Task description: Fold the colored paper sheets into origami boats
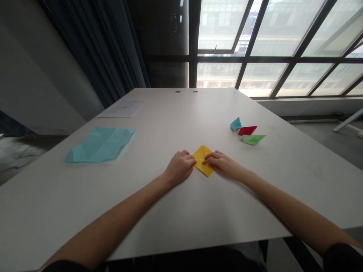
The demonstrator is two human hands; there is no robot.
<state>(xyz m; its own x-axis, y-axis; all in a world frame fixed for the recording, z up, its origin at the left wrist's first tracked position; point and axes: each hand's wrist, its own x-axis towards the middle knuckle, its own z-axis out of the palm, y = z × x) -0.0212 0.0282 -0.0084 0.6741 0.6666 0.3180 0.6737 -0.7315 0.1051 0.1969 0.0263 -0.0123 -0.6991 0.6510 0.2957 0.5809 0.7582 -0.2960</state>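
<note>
A yellow folded paper (203, 153), diamond-shaped with a crease running down from its top corner, lies on the white table between my two hands. My left hand (180, 167) is closed, its fingertips gripping the paper's left corner. From the other side, my right hand (224, 164) reaches over the right part, its bent fingers pressed onto the paper's surface near the middle. The thumb of my right hand is mostly hidden.
Folded paper pieces in blue (235, 124), red (247, 130) and green (253, 139) sit together at the right. A creased light-blue sheet (100, 144) lies at the left, with a printed white sheet (122, 108) behind it. The white table's (181, 223) near edge runs below my forearms.
</note>
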